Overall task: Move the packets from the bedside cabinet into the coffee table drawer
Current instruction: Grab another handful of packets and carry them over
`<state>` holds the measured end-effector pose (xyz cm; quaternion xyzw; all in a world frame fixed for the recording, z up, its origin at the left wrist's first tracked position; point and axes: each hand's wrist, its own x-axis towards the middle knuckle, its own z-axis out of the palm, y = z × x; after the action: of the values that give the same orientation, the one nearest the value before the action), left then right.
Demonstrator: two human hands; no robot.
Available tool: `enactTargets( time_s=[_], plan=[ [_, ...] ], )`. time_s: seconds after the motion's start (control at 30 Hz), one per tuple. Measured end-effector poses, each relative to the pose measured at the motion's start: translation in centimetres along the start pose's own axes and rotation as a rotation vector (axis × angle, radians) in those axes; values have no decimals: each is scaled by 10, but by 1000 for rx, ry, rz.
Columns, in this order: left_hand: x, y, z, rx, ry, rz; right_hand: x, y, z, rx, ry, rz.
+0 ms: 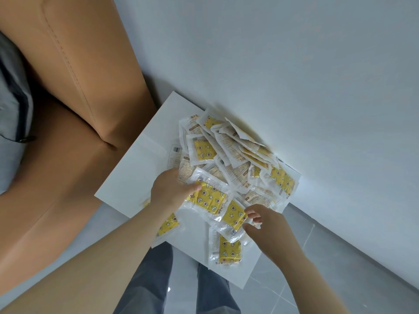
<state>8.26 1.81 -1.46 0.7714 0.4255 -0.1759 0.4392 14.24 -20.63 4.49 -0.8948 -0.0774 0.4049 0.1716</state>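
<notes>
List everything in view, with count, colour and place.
packets: many, heaped so they can't be counted; clear wrappers with yellow patterned fronts or white printed backs; on the cabinet top
cabinet: one, white, against the wall
bed frame: one, tan, padded, left of the cabinet
bedding: grey, far left edge
wall: pale grey-white, behind the cabinet
floor: grey tiles, lower right
trousers: grey, bottom centre
left hand: grips a packet at the heap's near left side
right hand: pinches a packet at the heap's near edge
</notes>
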Motion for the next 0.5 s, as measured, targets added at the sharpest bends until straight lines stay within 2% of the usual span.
enactTargets(
  time_s=[0.2, 0.5],
  plan=[
    [-10, -12, -14, -98, -83, 22, 1, 0, 2, 20, -13, 11],
    [-25, -38, -46, -178, -64, -11, 10, -3, 16, -29, 1, -1]
  ],
)
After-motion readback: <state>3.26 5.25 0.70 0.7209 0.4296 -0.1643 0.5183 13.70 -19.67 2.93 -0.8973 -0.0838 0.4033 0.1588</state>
